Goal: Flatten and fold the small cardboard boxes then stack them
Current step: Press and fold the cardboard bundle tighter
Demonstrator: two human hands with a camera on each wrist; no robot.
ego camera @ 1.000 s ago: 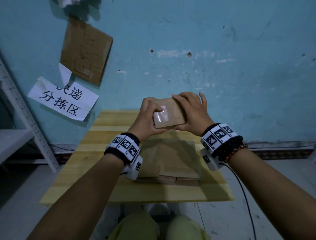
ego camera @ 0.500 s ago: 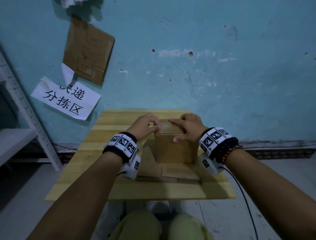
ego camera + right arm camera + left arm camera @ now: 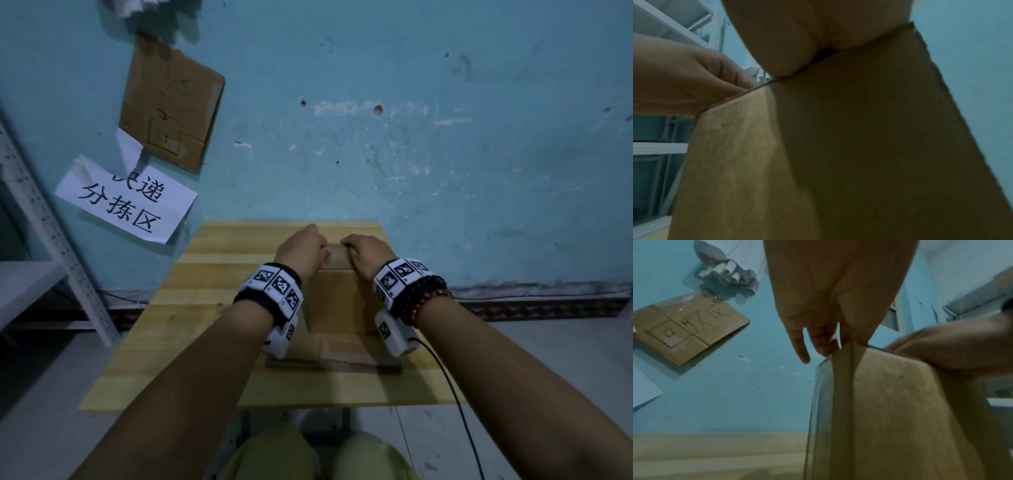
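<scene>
Nearest the person, at the 6 o'clock edge of the pale slatted wooden table (image 3: 164, 342), lies a low stack of flattened brown cardboard pieces (image 3: 342, 351). One second ago the small brown cardboard box (image 3: 334, 301) was held in the air in front of the wall; now it stands upright on that stack, so the job has moved from picking it up to opening it out.

Beyond, at the box's top edge, the left hand (image 3: 301, 251) sits at 11 o'clock and the right hand (image 3: 368, 253) at 1 o'clock, fingers curled over the rim, apparently pinching the top flaps; how firmly cannot be told. The top has probably still to be pulled open before the box can collapse flat.

Farthest, on the blue painted wall (image 3: 445, 171) at 10 o'clock, hang a brown cardboard sheet (image 3: 171, 102) and a white paper sign (image 3: 126, 200).
</scene>
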